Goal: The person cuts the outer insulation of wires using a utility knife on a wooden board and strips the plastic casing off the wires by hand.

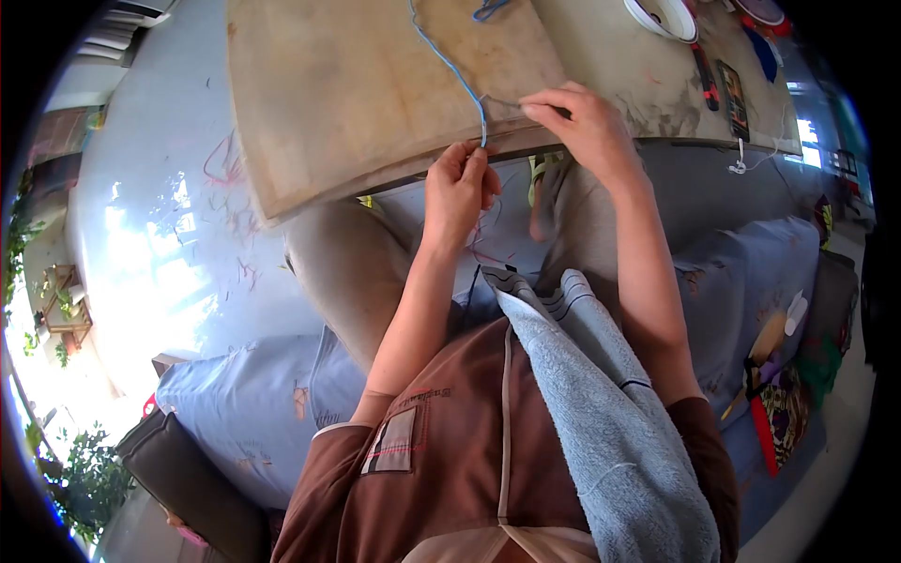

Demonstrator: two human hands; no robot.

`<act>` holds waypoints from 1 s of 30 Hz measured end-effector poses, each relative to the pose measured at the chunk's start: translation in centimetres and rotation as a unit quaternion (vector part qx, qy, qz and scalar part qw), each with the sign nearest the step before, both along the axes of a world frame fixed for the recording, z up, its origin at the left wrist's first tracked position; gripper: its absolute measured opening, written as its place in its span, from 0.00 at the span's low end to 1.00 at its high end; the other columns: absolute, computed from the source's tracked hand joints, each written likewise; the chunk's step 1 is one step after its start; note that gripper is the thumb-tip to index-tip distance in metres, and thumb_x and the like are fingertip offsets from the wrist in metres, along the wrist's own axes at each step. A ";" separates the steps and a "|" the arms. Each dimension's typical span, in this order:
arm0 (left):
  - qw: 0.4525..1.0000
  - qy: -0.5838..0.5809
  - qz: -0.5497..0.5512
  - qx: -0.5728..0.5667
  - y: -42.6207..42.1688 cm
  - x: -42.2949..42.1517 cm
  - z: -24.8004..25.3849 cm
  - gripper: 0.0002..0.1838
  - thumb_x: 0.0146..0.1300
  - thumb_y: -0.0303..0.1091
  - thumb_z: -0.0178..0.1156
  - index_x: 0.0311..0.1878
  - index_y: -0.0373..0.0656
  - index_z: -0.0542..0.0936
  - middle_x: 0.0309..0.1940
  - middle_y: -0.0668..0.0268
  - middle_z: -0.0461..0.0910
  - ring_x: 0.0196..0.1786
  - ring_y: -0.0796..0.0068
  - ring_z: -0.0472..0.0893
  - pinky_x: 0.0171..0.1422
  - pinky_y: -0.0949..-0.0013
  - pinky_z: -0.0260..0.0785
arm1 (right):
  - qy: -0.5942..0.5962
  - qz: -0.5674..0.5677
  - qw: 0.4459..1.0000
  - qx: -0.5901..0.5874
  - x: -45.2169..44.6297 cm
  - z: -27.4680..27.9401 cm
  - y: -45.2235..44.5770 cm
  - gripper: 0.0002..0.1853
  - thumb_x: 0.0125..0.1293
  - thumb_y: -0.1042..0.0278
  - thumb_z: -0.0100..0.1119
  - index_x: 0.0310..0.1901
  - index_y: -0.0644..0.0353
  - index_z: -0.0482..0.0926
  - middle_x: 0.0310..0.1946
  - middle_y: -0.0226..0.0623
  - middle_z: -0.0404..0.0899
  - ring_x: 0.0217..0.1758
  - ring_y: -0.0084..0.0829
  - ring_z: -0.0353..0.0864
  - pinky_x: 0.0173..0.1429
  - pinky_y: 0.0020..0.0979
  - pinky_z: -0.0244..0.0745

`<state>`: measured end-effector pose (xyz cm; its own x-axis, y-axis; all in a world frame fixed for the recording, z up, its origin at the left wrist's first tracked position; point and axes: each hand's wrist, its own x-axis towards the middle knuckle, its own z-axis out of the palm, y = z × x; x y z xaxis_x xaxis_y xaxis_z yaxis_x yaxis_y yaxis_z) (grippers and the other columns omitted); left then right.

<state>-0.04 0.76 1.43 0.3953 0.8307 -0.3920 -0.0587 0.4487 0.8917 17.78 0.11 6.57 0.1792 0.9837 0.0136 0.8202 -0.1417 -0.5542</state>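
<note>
A thin blue cord (453,68) runs down over the board (375,84) to the near edge of the table. My left hand (457,188) is closed at that edge, thumb and finger pinching the cord. To its right and a little higher, my right hand (584,127) is closed on a thin dark strand (502,101). That strand stretches left from my right fingertips and meets the blue cord just above my left hand. Whether it is tied or only looped there is too small to tell.
Another bit of blue cord (489,9) lies at the far edge. On the right are a white bowl (663,17), a red-and-black handled tool (706,80), a phone (732,98) and a white cable (739,158). A light blue towel (615,413) hangs over my front. Red thread scraps (223,161) litter the floor.
</note>
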 end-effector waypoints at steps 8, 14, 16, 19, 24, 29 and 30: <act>1.000 -0.020 -0.014 0.001 -0.1 0.2 -0.1 0.11 0.67 0.33 0.48 0.43 0.35 0.74 0.20 0.67 0.75 0.21 0.83 0.69 0.24 0.79 0.61 | -0.118 0.049 0.968 0.217 -2.1 -2.6 -2.7 0.11 0.45 0.66 0.68 0.33 0.45 0.83 0.29 0.24 0.70 0.38 0.29 0.72 0.40 0.31 0.70; 0.999 -0.031 0.006 0.004 -0.2 0.8 -0.6 0.11 0.68 0.35 0.48 0.36 0.37 0.74 0.22 0.66 0.77 0.21 0.84 0.70 0.25 0.79 0.62 | -0.131 0.036 0.967 0.218 -2.5 -3.9 -2.7 0.11 0.45 0.66 0.67 0.34 0.44 0.83 0.30 0.25 0.70 0.39 0.31 0.71 0.42 0.31 0.69; 0.999 -0.032 -0.003 0.013 0.0 0.8 -1.2 0.12 0.68 0.36 0.48 0.33 0.38 0.74 0.21 0.67 0.76 0.20 0.84 0.69 0.24 0.79 0.61 | -0.128 0.036 0.967 0.217 -2.5 -3.8 -2.7 0.11 0.46 0.66 0.67 0.35 0.44 0.83 0.30 0.25 0.70 0.39 0.31 0.71 0.42 0.31 0.69; 1.000 -0.017 -0.005 0.024 0.1 1.0 -1.1 0.14 0.68 0.36 0.48 0.28 0.39 0.74 0.18 0.69 0.74 0.19 0.85 0.67 0.23 0.80 0.58 | -0.126 0.033 0.968 0.214 -2.3 -3.9 -2.7 0.11 0.46 0.66 0.67 0.35 0.44 0.83 0.31 0.25 0.70 0.39 0.30 0.72 0.42 0.32 0.69; 1.000 -0.010 0.011 0.012 0.0 1.1 -0.7 0.15 0.68 0.37 0.48 0.26 0.41 0.74 0.16 0.72 0.71 0.17 0.86 0.65 0.21 0.80 0.55 | -0.118 0.019 0.973 0.199 -2.3 -3.9 -2.9 0.10 0.46 0.66 0.66 0.34 0.44 0.83 0.31 0.25 0.70 0.40 0.29 0.72 0.42 0.31 0.68; 1.000 -0.008 0.004 0.022 0.2 1.0 -1.4 0.13 0.68 0.36 0.48 0.32 0.37 0.76 0.14 0.71 0.71 0.16 0.86 0.64 0.20 0.80 0.55 | -0.123 0.021 0.970 0.209 -2.2 -3.9 -2.7 0.13 0.47 0.66 0.67 0.38 0.46 0.83 0.30 0.26 0.71 0.36 0.31 0.72 0.41 0.31 0.70; 1.000 -0.008 0.003 0.025 0.2 1.0 -1.4 0.13 0.68 0.35 0.48 0.32 0.37 0.76 0.14 0.71 0.70 0.16 0.86 0.64 0.20 0.80 0.55 | -0.122 0.021 0.970 0.211 -2.2 -3.9 -2.6 0.12 0.47 0.66 0.67 0.38 0.46 0.83 0.30 0.26 0.71 0.36 0.31 0.72 0.41 0.31 0.70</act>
<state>0.94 0.96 0.08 0.3956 0.8520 -0.3429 -0.0762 0.4025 0.9122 15.54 -2.49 2.67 0.0795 0.8875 0.4539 0.9347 0.0920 -0.3434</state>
